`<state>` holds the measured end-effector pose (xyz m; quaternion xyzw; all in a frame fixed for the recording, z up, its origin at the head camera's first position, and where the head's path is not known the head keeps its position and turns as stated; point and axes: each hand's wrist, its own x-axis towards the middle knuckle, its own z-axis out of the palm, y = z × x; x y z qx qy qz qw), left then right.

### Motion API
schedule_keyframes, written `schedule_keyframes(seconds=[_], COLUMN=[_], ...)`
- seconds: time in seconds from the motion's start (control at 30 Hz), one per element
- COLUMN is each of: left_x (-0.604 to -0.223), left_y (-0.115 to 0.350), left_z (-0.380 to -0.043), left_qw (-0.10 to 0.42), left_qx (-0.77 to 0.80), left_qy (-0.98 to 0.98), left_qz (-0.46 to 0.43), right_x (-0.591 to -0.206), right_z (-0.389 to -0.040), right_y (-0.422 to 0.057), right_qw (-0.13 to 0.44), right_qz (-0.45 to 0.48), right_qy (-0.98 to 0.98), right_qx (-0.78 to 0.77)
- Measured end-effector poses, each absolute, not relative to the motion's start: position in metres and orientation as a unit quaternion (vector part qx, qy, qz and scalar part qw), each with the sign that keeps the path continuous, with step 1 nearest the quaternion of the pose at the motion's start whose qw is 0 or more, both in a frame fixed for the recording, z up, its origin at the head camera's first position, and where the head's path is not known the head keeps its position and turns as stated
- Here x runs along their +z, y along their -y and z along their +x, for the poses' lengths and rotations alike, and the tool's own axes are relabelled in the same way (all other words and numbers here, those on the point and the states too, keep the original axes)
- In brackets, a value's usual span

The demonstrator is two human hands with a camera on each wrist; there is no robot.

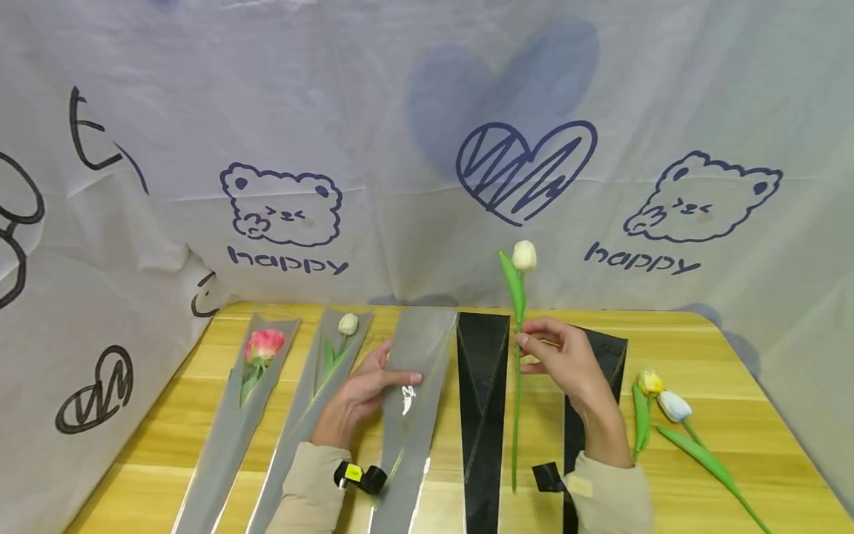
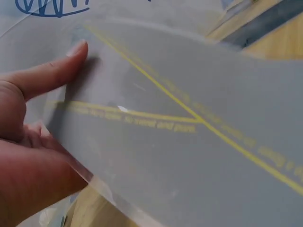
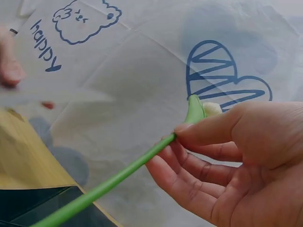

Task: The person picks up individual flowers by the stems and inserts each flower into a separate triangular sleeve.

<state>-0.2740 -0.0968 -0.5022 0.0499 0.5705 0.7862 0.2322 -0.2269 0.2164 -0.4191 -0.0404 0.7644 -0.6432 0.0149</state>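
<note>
Left hand (image 1: 363, 382): pinching grey sleeve (image 1: 416, 423), thumb in front.
Grey sleeve: sitting at that hand's 3 o'clock; probably wanting light grip.
White tulip (image 1: 519, 305): pointing upright, bloom at right hand's (image 1: 567, 363) 11 o'clock.
Right hand: pinching stem (image 1: 517, 423); steadiness likely mattering.

Open air lies between the left hand (image 1: 367, 386) and right hand (image 1: 563, 363), above a flat black sleeve with gold lines (image 1: 482, 415). Left limit: the held translucent grey sleeve (image 1: 419, 341). Right limit: the held white tulip with long green stem (image 1: 524, 256). Farther left, a grey sleeve containing a pink rose (image 1: 227, 445) obstructs. At right, a yellow tulip (image 1: 649, 383) obstructs; bare yellow wooden table (image 1: 747, 430) offers passage beyond. White printed cloth (image 1: 400, 245) blocks the far edge.
</note>
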Motion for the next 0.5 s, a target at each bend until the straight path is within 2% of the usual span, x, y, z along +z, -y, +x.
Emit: schedule_keyframes(seconds=[0.5], left_x=[-0.494], left_y=[0.093], left_z=[-0.27], left_qw=[0.243], left_qx=[0.8], left_qy=[-0.544], left_qz=[0.072], right_x=[-0.428], right_z=[-0.233], right_y=[-0.2], right_qw=[-0.018], right_qz=[0.0], right_qy=[-0.729], right_qx=[-0.684])
